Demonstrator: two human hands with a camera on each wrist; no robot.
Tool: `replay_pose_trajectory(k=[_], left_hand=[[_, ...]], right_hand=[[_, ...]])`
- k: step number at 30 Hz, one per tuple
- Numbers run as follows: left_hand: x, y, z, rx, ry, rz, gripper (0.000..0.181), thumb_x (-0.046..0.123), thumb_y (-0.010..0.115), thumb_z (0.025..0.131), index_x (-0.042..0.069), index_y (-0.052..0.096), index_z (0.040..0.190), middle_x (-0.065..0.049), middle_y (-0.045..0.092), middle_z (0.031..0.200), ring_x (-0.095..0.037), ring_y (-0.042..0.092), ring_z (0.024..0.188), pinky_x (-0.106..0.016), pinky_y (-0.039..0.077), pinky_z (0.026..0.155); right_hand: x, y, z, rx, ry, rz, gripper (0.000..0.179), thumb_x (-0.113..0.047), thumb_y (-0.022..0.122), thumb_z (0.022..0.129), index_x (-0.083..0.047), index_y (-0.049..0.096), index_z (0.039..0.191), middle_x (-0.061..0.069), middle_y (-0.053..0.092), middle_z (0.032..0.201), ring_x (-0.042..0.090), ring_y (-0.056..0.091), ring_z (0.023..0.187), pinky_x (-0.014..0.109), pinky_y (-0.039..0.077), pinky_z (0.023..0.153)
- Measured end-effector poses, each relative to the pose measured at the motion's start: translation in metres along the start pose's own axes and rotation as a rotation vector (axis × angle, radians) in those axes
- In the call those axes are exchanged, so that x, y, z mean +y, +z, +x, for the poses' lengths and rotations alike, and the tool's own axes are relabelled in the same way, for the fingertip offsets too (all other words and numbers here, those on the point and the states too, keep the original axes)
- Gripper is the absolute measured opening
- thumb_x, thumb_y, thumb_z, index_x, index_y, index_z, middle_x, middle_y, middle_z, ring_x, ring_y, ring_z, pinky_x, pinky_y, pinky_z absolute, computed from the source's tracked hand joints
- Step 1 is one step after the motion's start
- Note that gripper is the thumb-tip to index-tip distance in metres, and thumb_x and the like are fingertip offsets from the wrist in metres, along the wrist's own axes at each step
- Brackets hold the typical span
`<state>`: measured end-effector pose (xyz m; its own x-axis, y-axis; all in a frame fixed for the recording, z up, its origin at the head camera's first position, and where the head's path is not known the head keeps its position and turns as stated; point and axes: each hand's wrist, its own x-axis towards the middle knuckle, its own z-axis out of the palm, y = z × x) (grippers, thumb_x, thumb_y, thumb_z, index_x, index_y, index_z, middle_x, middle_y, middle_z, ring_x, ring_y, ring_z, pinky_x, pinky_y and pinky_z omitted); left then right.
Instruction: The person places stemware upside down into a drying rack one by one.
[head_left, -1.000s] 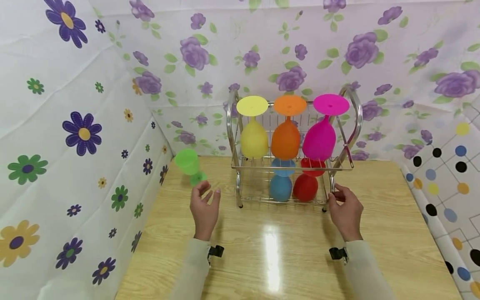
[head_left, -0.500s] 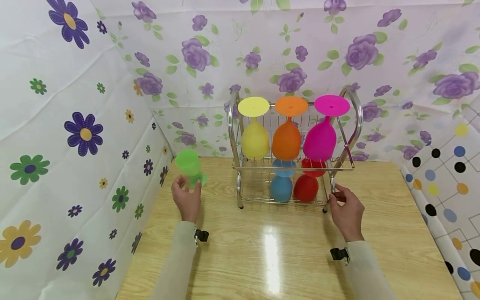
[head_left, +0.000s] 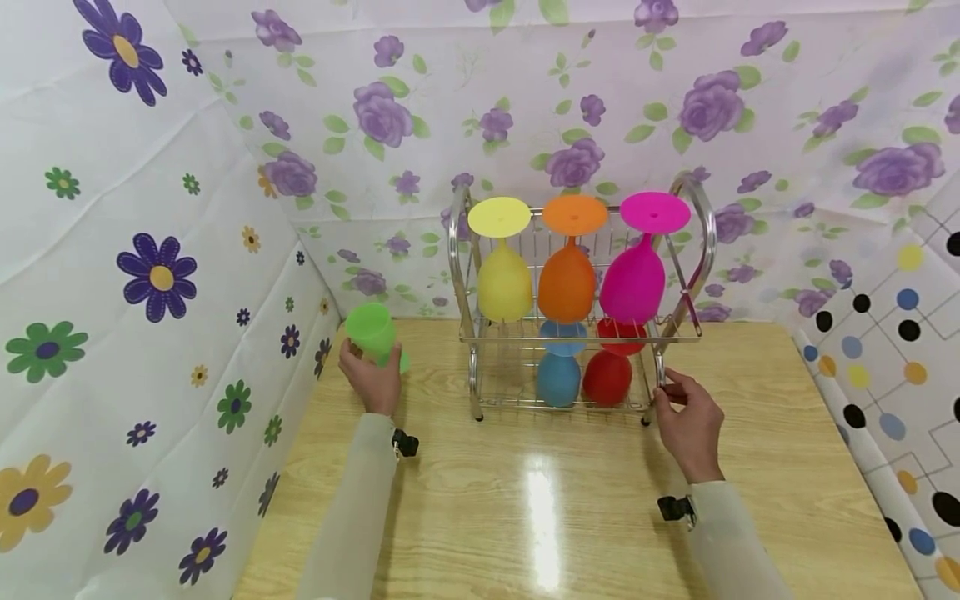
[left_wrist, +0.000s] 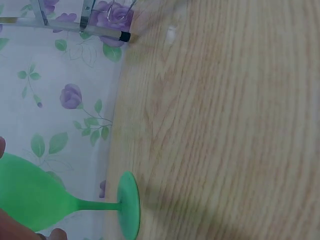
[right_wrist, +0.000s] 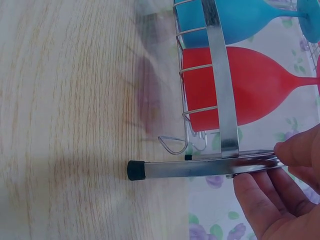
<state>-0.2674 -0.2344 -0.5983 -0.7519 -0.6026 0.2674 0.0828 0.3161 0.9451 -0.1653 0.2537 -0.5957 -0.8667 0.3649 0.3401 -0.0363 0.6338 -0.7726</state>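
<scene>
A green plastic wine glass (head_left: 371,327) stands upright on the wooden table at the left, its bowl opening upward. My left hand (head_left: 372,385) holds its bowl, fingers on one side and thumb on the other; the stem and foot show below in the left wrist view. With thumb and fingers, my right hand (head_left: 692,427) pinches the right front leg of a two-tier metal dish rack (head_left: 510,339). Upside down on the top tier are a yellow glass (head_left: 505,283), an orange glass (head_left: 567,283) and a magenta glass (head_left: 632,283). Below sit an inverted blue glass (head_left: 558,382) and a red glass (head_left: 607,377).
The wooden table (head_left: 480,500) extends in front of the rack and to both sides. A flowered cloth (head_left: 442,125) hangs right behind the rack. More patterned cloth (head_left: 112,400) closes off the left, and dotted cloth (head_left: 877,417) the right.
My left hand has moved left and forward to the green wine glass and now holds its bowl. The right hand has stayed on the rack leg. The view has shifted slightly.
</scene>
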Motion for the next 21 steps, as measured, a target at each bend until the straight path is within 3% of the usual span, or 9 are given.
replay_pose_trajectory(k=[10,21], left_hand=[[-0.003,0.005,0.022,0.032,-0.056,-0.029,0.089,0.023,0.088,0.087,0.012,0.035,0.157,-0.014,0.038,0.155,-0.031,0.044,0.144,-0.053,0.039,0.124],[-0.002,-0.004,0.013,-0.005,-0.069,-0.099,0.085,0.023,0.088,0.088,0.014,0.037,0.156,-0.011,0.041,0.156,-0.028,0.046,0.145,-0.051,0.045,0.121]], right_hand=[[0.004,0.002,0.000,0.008,-0.008,0.022,0.038,-0.008,0.076,0.097,-0.007,0.072,0.134,0.017,0.078,0.106,0.033,0.074,0.093,-0.005,0.039,0.073],[0.005,0.000,0.001,0.009,-0.027,0.023,0.038,-0.008,0.076,0.097,-0.007,0.072,0.134,0.016,0.078,0.104,0.033,0.074,0.092,-0.001,0.046,0.072]])
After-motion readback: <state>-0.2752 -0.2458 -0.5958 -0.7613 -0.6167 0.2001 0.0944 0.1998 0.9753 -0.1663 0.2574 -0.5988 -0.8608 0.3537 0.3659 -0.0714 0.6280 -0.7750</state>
